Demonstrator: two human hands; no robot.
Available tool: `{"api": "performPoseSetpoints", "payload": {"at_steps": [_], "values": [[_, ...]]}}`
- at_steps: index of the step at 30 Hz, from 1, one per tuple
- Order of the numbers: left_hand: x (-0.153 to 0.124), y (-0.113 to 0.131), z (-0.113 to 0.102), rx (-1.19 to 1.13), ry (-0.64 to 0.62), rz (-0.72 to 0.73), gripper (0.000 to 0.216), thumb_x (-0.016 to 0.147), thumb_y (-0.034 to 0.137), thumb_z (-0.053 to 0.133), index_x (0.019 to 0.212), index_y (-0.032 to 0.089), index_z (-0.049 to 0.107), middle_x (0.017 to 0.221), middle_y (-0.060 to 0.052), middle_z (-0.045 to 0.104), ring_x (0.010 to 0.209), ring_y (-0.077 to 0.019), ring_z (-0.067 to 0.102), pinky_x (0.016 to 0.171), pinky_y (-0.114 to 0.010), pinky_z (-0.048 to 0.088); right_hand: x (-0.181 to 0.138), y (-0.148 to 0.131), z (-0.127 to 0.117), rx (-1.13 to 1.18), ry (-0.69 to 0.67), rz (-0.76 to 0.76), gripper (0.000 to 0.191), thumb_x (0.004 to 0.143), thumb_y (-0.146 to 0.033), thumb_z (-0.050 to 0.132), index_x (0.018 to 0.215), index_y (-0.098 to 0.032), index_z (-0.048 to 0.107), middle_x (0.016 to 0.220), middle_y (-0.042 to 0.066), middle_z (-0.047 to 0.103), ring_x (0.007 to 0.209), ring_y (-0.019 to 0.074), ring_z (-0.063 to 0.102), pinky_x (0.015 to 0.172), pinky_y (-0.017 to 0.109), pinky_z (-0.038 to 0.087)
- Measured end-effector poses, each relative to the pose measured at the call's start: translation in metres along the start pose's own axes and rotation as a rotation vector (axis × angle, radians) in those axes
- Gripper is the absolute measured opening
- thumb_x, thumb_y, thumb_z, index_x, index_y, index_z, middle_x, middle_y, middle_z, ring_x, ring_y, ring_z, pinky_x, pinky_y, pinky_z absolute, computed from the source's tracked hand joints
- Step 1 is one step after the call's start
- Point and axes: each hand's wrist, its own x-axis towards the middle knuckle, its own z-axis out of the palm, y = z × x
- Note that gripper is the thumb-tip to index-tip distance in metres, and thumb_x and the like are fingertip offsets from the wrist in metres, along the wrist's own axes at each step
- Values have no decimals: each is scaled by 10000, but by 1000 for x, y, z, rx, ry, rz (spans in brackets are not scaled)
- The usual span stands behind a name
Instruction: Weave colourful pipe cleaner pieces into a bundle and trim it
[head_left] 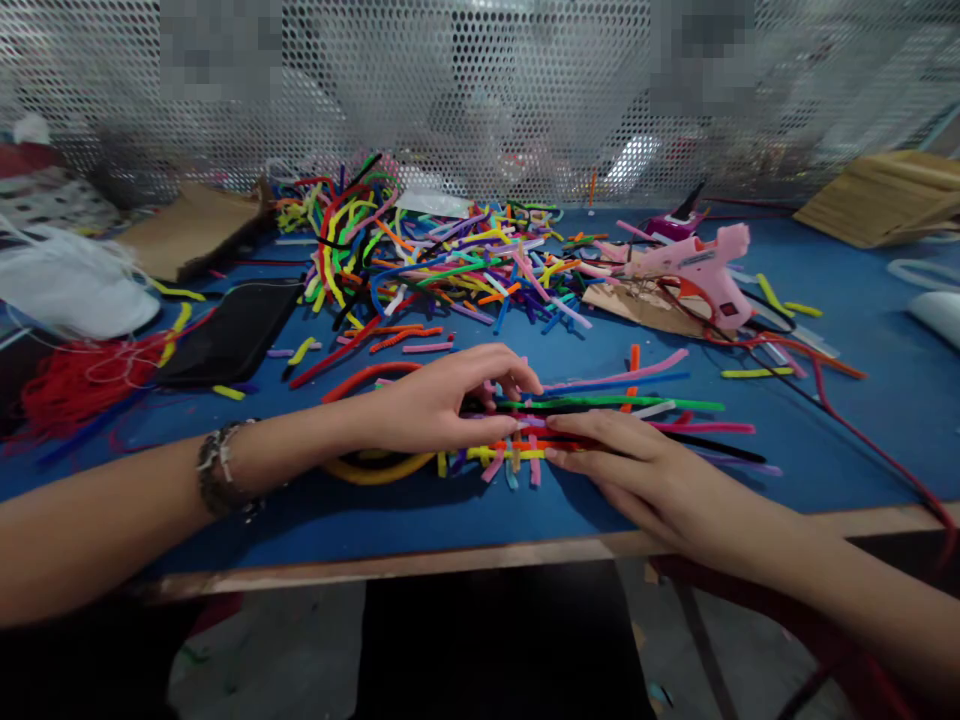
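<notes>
The woven chenille strips (534, 452) lie on the blue counter (315, 535), directly under the fingers of both hands. Short strips cross the long ones just below the left thumb, and the free ends of the long strips spread to the right, beyond the right fingers; among these ends I see a green strip (697, 405) and a pink strip (720, 428).

The left hand (442, 400) comes over the weave from its left side. Its fingers are curved, with the thumb apart from the index finger and touching the strips; whether they pinch a strip, I cannot tell. The right hand (645, 465) lies low, its fingers almost straight, and 2 fingertips touch the weave; I cannot tell if it grips something underneath.

Beside the left hand, 2 bent strips curve out, 1 red-orange (360, 378) on the far side of the fingers and 1 yellow-orange (375, 474) on the near side. Farther beyond the fingers there is a big mixed pile of strips (450, 260). Beyond the right fingers, a pink glue gun (709, 265) rests near a cardboard piece (637, 308). To the left of the left fingers are a black flat object (232, 330) and, farther away, a tangle of red yarn (82, 380).
</notes>
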Motion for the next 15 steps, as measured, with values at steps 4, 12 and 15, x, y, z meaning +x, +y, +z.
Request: {"api": "performPoseSetpoints", "payload": {"at_steps": [4,12,15], "values": [[-4,8,-12,181,-105,113,302,812,213,474,1111,168,488,1161,-99,509,1085,-177,452,920,-302,363,-1,-3,1,-71,83,-8,328,844,-103,343,1015,-175,613,1055,112,580,977,193,519,803,364,447],[-20,23,-7,378,-397,171,603,763,435,524,1299,229,339,1407,-67,241,1284,-233,224,1065,-390,151,-2,-4,7,-18,124,-28,323,820,-64,337,1003,-120,597,900,97,610,834,173,551,732,320,460],[-22,20,-5,356,-415,160,678,703,513,565,1283,220,372,1423,-94,183,1300,-267,158,1059,-414,150,-1,-3,6,40,108,-14,316,818,-65,347,1011,-118,592,864,89,601,812,155,556,712,276,474]]}}
